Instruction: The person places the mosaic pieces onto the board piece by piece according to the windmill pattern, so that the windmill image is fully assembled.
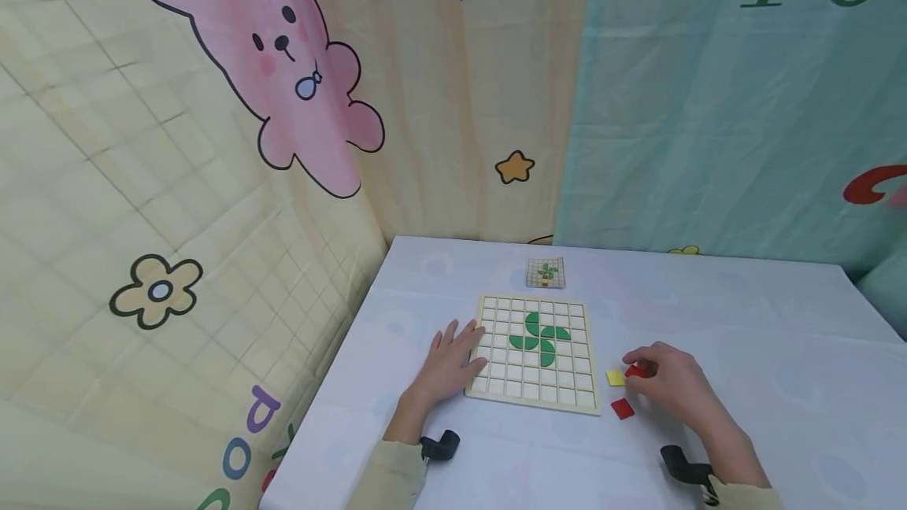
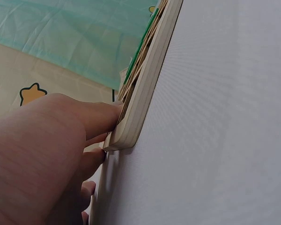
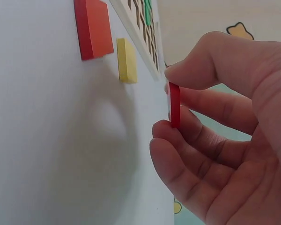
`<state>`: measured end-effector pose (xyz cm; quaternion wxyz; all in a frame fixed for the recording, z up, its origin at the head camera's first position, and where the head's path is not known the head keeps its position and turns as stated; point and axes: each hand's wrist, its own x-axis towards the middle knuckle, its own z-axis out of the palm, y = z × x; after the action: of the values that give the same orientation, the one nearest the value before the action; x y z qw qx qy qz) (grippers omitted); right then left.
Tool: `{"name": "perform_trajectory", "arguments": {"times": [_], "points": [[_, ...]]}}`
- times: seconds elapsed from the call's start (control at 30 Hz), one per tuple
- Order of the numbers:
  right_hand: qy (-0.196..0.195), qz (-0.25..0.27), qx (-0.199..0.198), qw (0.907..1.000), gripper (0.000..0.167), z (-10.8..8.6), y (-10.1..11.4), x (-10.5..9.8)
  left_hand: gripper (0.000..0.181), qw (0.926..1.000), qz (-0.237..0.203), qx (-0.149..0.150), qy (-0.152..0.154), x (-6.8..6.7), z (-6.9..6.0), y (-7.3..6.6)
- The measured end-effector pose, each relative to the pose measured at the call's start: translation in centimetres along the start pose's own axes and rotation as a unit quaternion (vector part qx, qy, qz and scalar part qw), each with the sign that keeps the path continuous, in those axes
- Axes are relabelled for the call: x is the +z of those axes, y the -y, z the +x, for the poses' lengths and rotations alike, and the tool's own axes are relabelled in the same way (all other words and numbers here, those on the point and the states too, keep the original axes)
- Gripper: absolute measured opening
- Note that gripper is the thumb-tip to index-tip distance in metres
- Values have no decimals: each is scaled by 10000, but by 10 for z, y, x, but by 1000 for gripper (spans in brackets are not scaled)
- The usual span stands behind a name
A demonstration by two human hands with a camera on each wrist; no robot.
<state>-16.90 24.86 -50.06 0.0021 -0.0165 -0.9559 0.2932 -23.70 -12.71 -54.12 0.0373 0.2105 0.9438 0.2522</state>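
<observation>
A square wooden grid board [image 1: 503, 387] with white cells lies on the table, bearing several green rounded tiles [image 1: 547, 352] in a pinwheel shape. My left hand [image 1: 446, 363] rests at the board's left edge, fingers spread and thumb touching its frame [image 2: 145, 89]. Right of the board, my right hand [image 1: 669, 384] pinches a red square tile [image 3: 175, 105] between thumb and fingers, raised off the table. Beside that hand lie a yellow square tile [image 1: 615, 378] and another red square tile [image 1: 623, 409], both also seen in the right wrist view.
A small pattern card [image 1: 555, 282] with a green pinwheel and a short coloured column lies behind the board. Printed curtains [image 1: 453, 101] hang along the back and left of the white-covered table [image 1: 779, 352].
</observation>
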Motion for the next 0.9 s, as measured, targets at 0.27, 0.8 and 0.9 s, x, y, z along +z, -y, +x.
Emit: {"name": "perform_trajectory", "arguments": {"times": [0.27, 0.8, 0.9], "points": [[-48, 64, -74, 9999, 35, 5, 10, 8, 60, 10000, -18, 28, -32, 1, 0, 0], [-42, 287, -220, 9993, 28, 14, 26, 19, 60, 10000, 15, -6, -35, 1, 1, -1], [12, 365, -214, 9991, 29, 15, 30, 19, 60, 10000, 7, -6, -39, 1, 0, -2]]}}
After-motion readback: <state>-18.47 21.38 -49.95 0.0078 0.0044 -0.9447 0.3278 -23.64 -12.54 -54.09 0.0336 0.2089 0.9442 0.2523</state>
